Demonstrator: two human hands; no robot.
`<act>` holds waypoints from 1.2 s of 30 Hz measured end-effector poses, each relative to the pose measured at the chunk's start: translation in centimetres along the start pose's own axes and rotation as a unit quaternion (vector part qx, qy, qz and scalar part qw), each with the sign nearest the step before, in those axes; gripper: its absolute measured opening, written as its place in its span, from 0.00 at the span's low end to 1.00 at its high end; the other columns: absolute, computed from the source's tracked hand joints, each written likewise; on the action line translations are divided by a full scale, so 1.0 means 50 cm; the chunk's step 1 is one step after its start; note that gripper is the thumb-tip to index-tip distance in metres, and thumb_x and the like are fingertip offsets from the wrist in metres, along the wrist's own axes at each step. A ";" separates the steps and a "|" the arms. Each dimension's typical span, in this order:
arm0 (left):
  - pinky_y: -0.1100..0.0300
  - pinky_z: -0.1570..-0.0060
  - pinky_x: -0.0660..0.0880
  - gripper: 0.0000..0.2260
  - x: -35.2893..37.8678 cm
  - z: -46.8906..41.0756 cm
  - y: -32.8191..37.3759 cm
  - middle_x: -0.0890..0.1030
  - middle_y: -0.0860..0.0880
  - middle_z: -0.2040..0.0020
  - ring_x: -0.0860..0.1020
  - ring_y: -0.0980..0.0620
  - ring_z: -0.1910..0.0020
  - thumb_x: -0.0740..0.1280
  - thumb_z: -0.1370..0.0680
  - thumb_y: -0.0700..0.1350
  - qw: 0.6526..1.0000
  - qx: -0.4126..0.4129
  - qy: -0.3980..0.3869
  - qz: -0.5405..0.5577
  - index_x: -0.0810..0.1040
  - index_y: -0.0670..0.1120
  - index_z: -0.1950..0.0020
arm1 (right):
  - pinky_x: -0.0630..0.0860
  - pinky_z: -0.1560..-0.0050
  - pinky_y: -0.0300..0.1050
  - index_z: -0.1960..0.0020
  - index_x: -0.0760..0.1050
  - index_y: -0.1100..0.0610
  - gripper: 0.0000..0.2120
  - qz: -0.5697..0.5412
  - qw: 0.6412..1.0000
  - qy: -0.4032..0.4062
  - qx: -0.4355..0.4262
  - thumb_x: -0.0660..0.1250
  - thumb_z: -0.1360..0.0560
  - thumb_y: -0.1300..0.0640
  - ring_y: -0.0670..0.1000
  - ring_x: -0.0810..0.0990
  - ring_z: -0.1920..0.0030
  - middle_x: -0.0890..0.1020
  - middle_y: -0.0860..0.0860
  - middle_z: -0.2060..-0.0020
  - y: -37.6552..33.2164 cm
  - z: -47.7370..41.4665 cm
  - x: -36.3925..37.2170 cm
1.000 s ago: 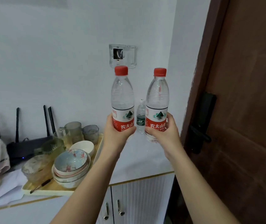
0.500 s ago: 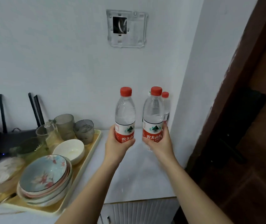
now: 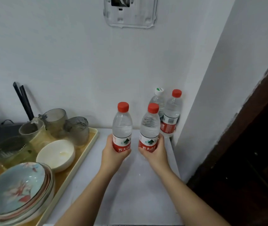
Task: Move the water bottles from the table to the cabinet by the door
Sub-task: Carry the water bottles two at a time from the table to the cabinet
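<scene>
My left hand [image 3: 113, 154] curls round the left bottle [image 3: 122, 126] and my right hand [image 3: 155, 154] round the right bottle [image 3: 149, 128], both upright before two corner bottles [image 3: 170, 116] on the cabinet [image 3: 138, 196].

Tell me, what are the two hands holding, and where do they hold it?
The left hand holds the left bottle and the right hand holds the right bottle, one each. Both grips wrap the red label, low on the bottle's body.

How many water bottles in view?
4. Left hand grips one clear plastic red-capped bottle, right hand a second red-capped bottle; third red-capped bottle and white-capped bottle stand in the corner.
</scene>
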State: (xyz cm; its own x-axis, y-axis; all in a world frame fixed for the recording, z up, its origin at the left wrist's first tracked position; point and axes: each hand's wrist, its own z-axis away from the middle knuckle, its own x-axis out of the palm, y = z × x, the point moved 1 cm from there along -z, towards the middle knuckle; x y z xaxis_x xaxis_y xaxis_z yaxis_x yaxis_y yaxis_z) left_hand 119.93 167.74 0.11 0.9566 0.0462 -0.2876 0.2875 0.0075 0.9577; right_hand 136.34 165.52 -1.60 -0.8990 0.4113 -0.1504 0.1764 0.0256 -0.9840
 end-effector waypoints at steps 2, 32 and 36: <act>0.65 0.58 0.73 0.25 0.003 -0.002 -0.005 0.79 0.56 0.51 0.79 0.58 0.52 0.78 0.33 0.41 1.000 0.000 -0.010 -0.003 0.70 0.54 0.42 | 0.77 0.42 0.46 0.36 0.66 0.44 0.37 0.001 1.000 0.000 0.004 0.80 0.36 0.64 0.40 0.79 0.44 0.79 0.37 0.46 0.010 -0.004 0.000; 0.58 0.49 0.75 0.26 0.024 -0.100 -0.033 0.79 0.54 0.47 0.77 0.55 0.49 0.79 0.33 0.43 0.996 0.063 0.000 -0.069 0.74 0.47 0.39 | 0.70 0.61 0.31 0.48 0.71 0.53 0.21 0.158 0.985 0.057 -0.037 0.79 0.33 0.59 0.44 0.75 0.61 0.77 0.48 0.61 0.015 -0.067 0.023; 0.61 0.51 0.71 0.25 0.035 -0.128 -0.018 0.79 0.52 0.47 0.76 0.55 0.50 0.78 0.32 0.41 0.996 0.056 -0.002 -0.075 0.74 0.46 0.39 | 0.71 0.64 0.32 0.56 0.70 0.54 0.15 0.179 0.982 0.052 -0.031 0.77 0.31 0.61 0.41 0.73 0.67 0.76 0.47 0.66 0.015 -0.097 0.038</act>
State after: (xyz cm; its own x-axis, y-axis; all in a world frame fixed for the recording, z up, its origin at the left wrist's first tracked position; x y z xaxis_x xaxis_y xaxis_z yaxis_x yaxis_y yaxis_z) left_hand 121.06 174.21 -1.23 0.9031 0.0494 -0.4267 0.4295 -0.0971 0.8978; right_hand 136.71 170.74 -2.15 -0.7301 0.4949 -0.4712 0.4998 -0.0835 -0.8621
